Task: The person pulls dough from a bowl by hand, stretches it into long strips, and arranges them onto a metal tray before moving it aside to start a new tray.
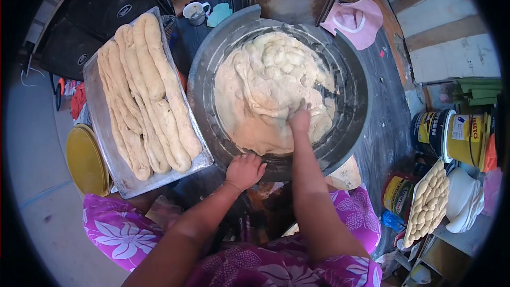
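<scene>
A wide dark basin holds a large mass of pale dough, smooth in front and lumpy toward the back. My right hand is sunk into the front right part of this dough, its fingertips buried. At the near rim of the basin my left hand rests with the fingers curled over the edge and the thumb pointing right. On the left, a metal tray carries several long dough rolls lying side by side, apart from both hands.
Behind the basin stand a cup and a pink cap. Paint buckets line the right side, near a board of small dough pieces. A yellow round lid leans below the tray. Black cases stand at upper left.
</scene>
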Available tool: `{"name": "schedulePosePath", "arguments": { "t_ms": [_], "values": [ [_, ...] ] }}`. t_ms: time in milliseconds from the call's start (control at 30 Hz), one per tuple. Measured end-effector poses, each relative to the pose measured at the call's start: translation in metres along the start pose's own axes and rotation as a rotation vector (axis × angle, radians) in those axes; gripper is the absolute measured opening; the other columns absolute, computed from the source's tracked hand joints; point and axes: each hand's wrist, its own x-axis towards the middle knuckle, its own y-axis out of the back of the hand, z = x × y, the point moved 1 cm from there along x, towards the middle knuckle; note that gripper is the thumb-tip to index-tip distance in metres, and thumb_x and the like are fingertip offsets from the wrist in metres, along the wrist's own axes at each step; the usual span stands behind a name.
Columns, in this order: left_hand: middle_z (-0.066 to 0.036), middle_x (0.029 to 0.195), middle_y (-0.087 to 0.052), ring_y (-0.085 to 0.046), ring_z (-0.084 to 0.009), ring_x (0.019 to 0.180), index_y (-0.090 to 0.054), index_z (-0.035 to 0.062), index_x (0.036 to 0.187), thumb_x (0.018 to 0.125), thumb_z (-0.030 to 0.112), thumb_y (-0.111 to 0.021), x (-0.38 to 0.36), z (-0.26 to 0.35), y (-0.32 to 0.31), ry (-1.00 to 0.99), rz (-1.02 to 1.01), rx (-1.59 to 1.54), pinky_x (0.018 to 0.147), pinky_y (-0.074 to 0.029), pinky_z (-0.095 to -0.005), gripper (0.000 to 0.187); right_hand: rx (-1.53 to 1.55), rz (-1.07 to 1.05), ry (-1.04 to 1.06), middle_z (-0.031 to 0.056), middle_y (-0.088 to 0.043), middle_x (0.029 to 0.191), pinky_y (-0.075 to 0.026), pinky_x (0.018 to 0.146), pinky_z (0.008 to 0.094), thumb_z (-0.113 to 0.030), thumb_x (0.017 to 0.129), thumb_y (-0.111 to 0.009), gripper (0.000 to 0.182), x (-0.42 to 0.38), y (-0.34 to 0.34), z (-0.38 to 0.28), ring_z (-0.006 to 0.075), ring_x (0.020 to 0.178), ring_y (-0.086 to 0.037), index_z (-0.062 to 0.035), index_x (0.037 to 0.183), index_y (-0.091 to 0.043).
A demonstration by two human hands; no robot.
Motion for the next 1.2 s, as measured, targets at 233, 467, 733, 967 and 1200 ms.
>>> {"name": "schedulePosePath", "arguments": {
  "t_ms": [233, 467, 733, 967, 1200],
  "values": [
    [-0.009, 0.077, -0.057, -0.058, -0.0252, 0.077, -0.058, 0.0064, 0.075, 0.083, 0.033, -0.052, -0.002, -0.001, -0.003, 0.002, -0.014, 0.016, 0.070, -0.045, -0.0368, 0.028, 0.371, -0.080, 0.233, 0.0192, -0.053, 0.086, -0.042, 0.080, 0.0420, 0.002, 0.064, -0.060, 0.029, -0.040, 0.057, -0.069, 0.0379, 0.090, -0.050, -0.0049, 0.092, -0.058],
    [-0.010, 0.077, -0.057, -0.058, -0.0261, 0.074, -0.058, 0.0062, 0.076, 0.082, 0.032, -0.052, -0.005, -0.001, 0.001, 0.035, -0.006, -0.019, 0.069, -0.045, -0.0384, 0.027, 0.782, 0.151, 0.557, 0.0147, -0.054, 0.083, -0.044, 0.072, 0.0376, 0.003, 0.061, -0.060, 0.025, -0.007, 0.211, -0.177, 0.0332, 0.081, -0.053, -0.0062, 0.084, -0.060],
    [-0.009, 0.078, -0.059, -0.060, -0.0262, 0.073, -0.059, 0.0075, 0.081, 0.083, 0.034, -0.050, 0.000, 0.000, -0.002, 0.060, -0.074, 0.008, 0.069, -0.045, -0.0386, 0.028, 1.073, 0.331, 0.572, 0.0021, -0.050, 0.081, -0.046, 0.060, 0.0238, 0.000, 0.074, -0.063, 0.015, 0.017, 0.311, -0.210, 0.0102, 0.075, -0.051, -0.0043, 0.085, -0.054],
    [-0.009, 0.081, -0.058, -0.060, -0.0260, 0.074, -0.059, 0.0076, 0.080, 0.084, 0.032, -0.050, -0.003, -0.002, -0.004, 0.029, -0.009, -0.006, 0.068, -0.045, -0.0392, 0.026, 0.133, -0.567, -0.081, 0.0205, -0.062, 0.085, -0.049, 0.064, 0.0350, -0.019, 0.075, -0.062, 0.037, -0.030, 0.124, -0.011, 0.0263, 0.068, -0.063, -0.0041, 0.108, -0.053],
    [-0.009, 0.078, -0.057, -0.059, -0.0258, 0.074, -0.060, 0.0075, 0.078, 0.082, 0.031, -0.052, 0.001, -0.001, -0.003, 0.038, 0.009, -0.011, 0.068, -0.045, -0.0388, 0.025, -0.341, -0.477, 0.386, 0.0188, -0.038, 0.131, -0.044, 0.089, 0.0406, -0.024, 0.077, -0.057, 0.065, -0.106, 0.028, -0.021, 0.0333, 0.114, -0.046, -0.0219, 0.137, -0.032]
  ]
}}
